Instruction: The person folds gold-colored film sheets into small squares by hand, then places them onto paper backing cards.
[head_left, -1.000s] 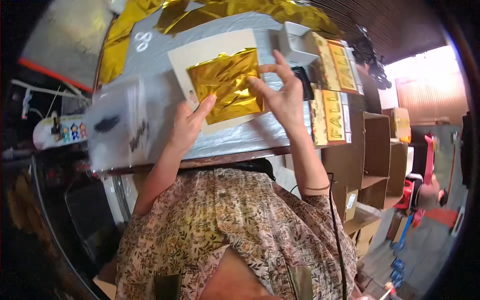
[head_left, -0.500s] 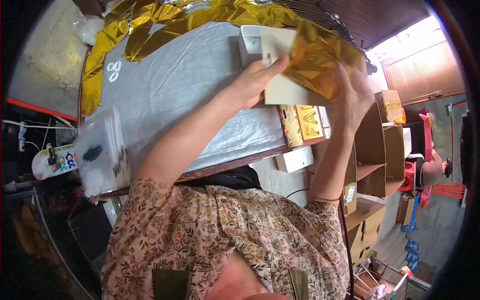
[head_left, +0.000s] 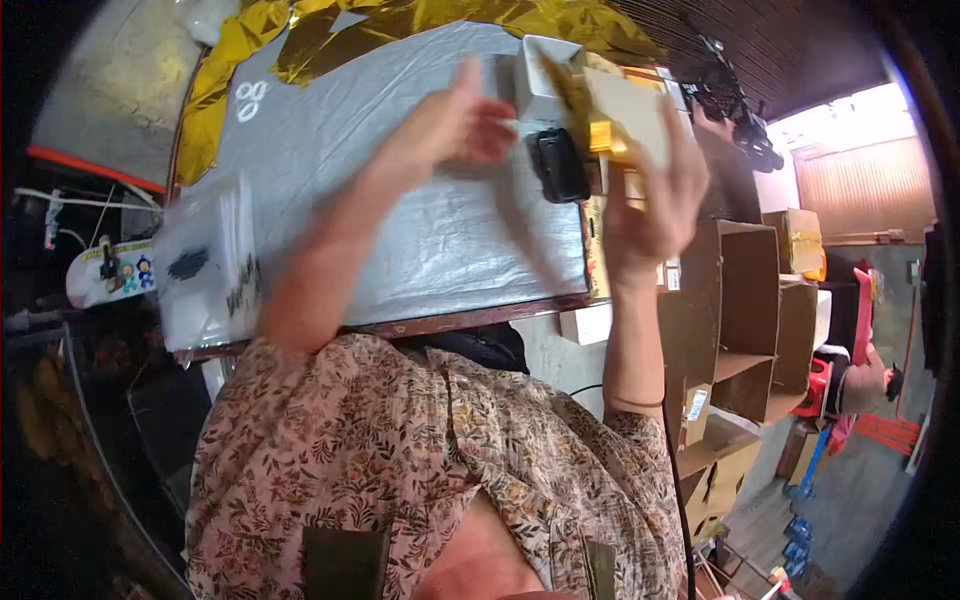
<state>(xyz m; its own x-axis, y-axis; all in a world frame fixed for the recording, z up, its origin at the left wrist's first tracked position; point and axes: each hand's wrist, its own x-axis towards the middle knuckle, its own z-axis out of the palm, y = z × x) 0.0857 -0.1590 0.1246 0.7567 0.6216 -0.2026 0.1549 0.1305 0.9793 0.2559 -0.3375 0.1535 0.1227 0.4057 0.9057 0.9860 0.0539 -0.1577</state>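
My left hand [head_left: 455, 128], blurred by motion, is over the grey-covered table [head_left: 400, 215], its fingers apart and nothing in them. At the table's right end, my right hand [head_left: 662, 200] grips the lower right of a pale flat board [head_left: 628, 105]. Part of that hand is smeared. Gold foil [head_left: 606, 138] shows at the board's lower edge, against the fingers. Between my hands a small black tray [head_left: 560, 165] lies on the cover. Behind it stands an open white box [head_left: 540, 82].
Crumpled gold foil [head_left: 200, 130] runs along the far and left edges. Two white rings [head_left: 247, 112] lie at the left, with a clear plastic bag [head_left: 210, 265] near the front corner. Cardboard boxes [head_left: 745, 290] are stacked at the right. Another person [head_left: 868, 385] is farther right.
My left hand has let go of the board and drawn back to the left. My right hand has moved the board rightward, uncovering the black tray. The view has shifted slightly.
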